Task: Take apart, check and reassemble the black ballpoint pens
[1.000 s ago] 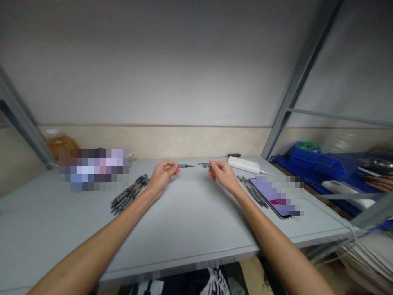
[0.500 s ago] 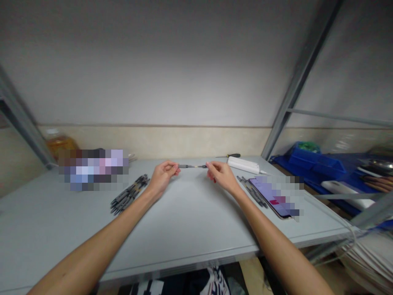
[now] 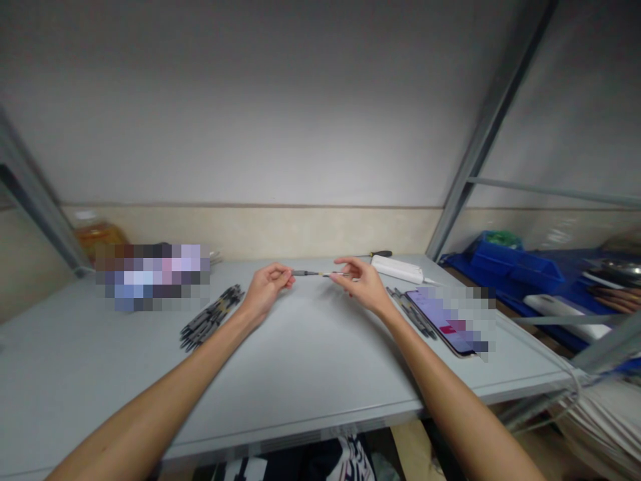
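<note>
Above the far middle of the grey table (image 3: pixel 300 361), both my hands hold one slim dark pen (image 3: pixel 313 273) level between them. My left hand (image 3: pixel 265 288) pinches its left end with closed fingers. My right hand (image 3: pixel 361 284) grips the right end, thumb and fingers pinched, and a thin light part shows between the hands. A heap of several dark pens (image 3: pixel 210 316) lies on the table left of my left wrist. A few more dark pens (image 3: pixel 409 309) lie in a row right of my right wrist.
A phone (image 3: pixel 441 321) with a lit screen lies at the right, beside the row of pens. A white tube (image 3: pixel 398 269) and a screwdriver (image 3: pixel 373 254) lie at the back. Blue bins (image 3: pixel 515 264) stand on the right shelf. An amber bottle (image 3: pixel 97 234) stands back left.
My right hand has shifted slightly along the pen and its fingers have re-pinched; the light inner part shows a little more between the hands. My left hand has stayed put.
</note>
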The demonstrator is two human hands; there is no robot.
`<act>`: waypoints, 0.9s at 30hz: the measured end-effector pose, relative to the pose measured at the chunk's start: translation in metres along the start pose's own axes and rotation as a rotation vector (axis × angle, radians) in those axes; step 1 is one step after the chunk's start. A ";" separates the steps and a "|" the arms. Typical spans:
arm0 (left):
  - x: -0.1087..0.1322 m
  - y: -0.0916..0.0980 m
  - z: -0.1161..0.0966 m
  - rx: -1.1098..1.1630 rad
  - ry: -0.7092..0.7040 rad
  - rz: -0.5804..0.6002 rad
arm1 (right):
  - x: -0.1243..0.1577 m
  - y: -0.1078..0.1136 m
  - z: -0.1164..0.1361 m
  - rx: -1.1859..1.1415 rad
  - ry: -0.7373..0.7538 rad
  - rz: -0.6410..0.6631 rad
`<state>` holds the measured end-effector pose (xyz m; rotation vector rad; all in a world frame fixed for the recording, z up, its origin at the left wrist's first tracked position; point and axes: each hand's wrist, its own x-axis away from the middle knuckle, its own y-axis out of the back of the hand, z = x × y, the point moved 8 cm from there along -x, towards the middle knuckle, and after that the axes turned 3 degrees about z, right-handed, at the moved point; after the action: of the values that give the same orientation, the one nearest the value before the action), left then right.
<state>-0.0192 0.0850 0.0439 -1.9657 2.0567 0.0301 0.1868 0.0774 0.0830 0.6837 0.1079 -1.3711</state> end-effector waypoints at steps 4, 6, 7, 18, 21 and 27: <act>-0.001 0.000 0.002 0.019 0.007 -0.002 | 0.000 -0.004 -0.001 0.015 0.008 0.040; 0.000 -0.003 0.003 0.018 0.015 0.017 | 0.001 -0.005 -0.003 0.086 -0.021 0.051; 0.001 -0.004 0.002 0.014 0.017 0.025 | 0.001 -0.005 -0.003 0.109 -0.031 0.043; 0.001 -0.002 0.002 0.034 0.054 0.012 | 0.003 -0.006 0.007 0.121 0.126 0.033; 0.001 -0.003 0.002 -0.010 0.037 0.026 | 0.003 -0.007 0.003 0.127 0.089 0.043; 0.003 -0.004 0.001 -0.079 -0.010 0.042 | 0.003 -0.008 0.006 0.168 0.079 0.072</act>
<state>-0.0145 0.0824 0.0429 -1.9632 2.1210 0.1321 0.1781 0.0713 0.0831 0.8740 0.0304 -1.2936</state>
